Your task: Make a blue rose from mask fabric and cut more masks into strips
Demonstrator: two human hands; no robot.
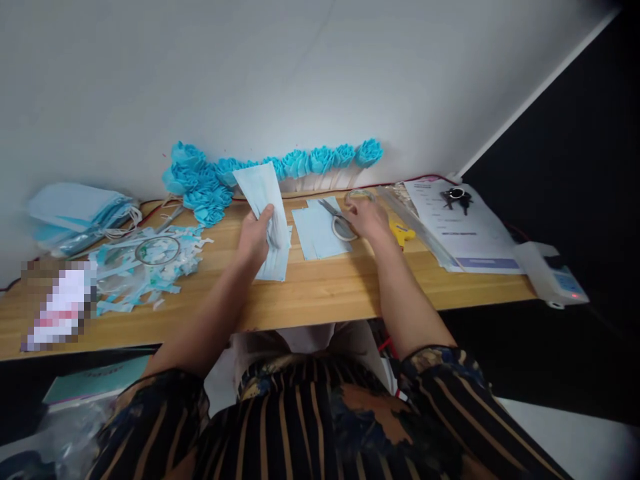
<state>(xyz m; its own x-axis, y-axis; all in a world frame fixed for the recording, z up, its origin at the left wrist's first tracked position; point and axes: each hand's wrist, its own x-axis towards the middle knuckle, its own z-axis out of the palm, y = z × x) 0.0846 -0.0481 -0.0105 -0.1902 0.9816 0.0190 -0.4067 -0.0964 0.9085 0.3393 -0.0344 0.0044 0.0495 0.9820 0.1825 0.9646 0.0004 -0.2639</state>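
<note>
My left hand (256,235) is closed on a pale blue pleated face mask (265,190), held tilted above the wooden table with the thumb pressed on its front. At the scissors (329,208), my right hand (369,219) has its fingers closed around one handle loop; the other loop lies in view below them. Under the scissors are flat light blue sheets (320,241), partly overlapping. Blue paper-like flowers (320,160) line the wall behind both hands, with a larger bunch at the left end.
Left: blue scraps (165,270) with a tape roll (157,251) on top, and bagged masks (80,210). Right: a yellow glue gun (401,233), papers (440,223), keys (464,200) and a white device (553,277) at the table's edge. A red cable runs along the wall.
</note>
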